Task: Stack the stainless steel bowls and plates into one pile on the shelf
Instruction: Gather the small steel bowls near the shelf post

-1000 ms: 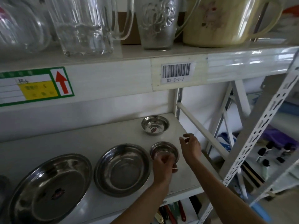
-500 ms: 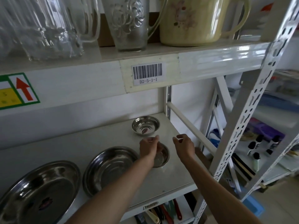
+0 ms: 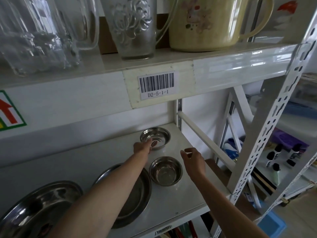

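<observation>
Four steel pieces lie separately on the white shelf (image 3: 188, 196). At the back is a small bowl (image 3: 158, 136) with a sticker inside; my left hand (image 3: 143, 149) reaches over to it and pinches its near rim while it rests on the shelf. A second small bowl (image 3: 165, 171) stands in front of it, untouched. My right hand (image 3: 193, 160) hovers just right of this bowl, fingers loosely curled and holding nothing. A medium steel dish (image 3: 137, 194) lies partly under my left forearm. At the far left sits a large steel plate (image 3: 39, 205).
The shelf above is low overhead and carries glass jugs (image 3: 135, 26) and a cream plastic jug (image 3: 205, 23). A white crossbar (image 3: 205, 141) and a perforated upright (image 3: 267, 134) bound the right side. Bottles and boxes sit on racks beyond.
My left hand has let go of the near small bowl and moved back to the far small bowl. My right hand has stayed beside the near bowl.
</observation>
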The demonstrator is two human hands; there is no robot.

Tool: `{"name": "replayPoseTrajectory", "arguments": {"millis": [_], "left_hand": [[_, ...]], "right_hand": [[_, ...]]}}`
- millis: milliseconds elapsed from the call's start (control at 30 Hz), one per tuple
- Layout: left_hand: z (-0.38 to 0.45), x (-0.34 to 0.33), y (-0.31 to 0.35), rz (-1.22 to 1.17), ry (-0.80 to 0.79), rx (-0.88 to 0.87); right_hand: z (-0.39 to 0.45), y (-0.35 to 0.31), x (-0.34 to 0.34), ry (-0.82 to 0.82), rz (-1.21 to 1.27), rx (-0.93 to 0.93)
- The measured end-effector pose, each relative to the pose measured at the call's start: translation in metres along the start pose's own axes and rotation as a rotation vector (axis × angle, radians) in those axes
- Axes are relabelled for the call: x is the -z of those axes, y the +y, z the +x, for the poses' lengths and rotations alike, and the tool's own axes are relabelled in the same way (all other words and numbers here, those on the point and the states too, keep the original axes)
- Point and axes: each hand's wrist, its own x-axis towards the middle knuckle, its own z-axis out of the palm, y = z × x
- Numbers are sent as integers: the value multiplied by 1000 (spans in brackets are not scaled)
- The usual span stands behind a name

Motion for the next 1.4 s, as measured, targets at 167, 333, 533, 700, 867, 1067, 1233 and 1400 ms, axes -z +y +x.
{"name": "replayPoseTrajectory", "arguments": {"millis": [167,333,533,700,867,1067,1233,1400], "left_hand": [[28,11,-3,167,13,0],[33,11,1,154,-31,31],[50,4,-11,98,-119,76],[57,-3,-16,69,-119,91],[69,-14,-24,18,-142,99],[73,-18,-25,-56,-176,124],[74,-15,-19,-29,-151,136],[65,-1,-5,-54,-103,81]], "right_hand": [[-2,4,-6,4,4,-5],[-2,8,-6,44,-1,-13],[-1,19,-9,89,-13,-29],[-4,25,-14,99,-13,-32],[-1,21,-18,75,-68,-15],[2,15,-17,77,-140,1],[3,16,-13,59,-203,-8],[-5,21,-12,30,-268,-34]]}}
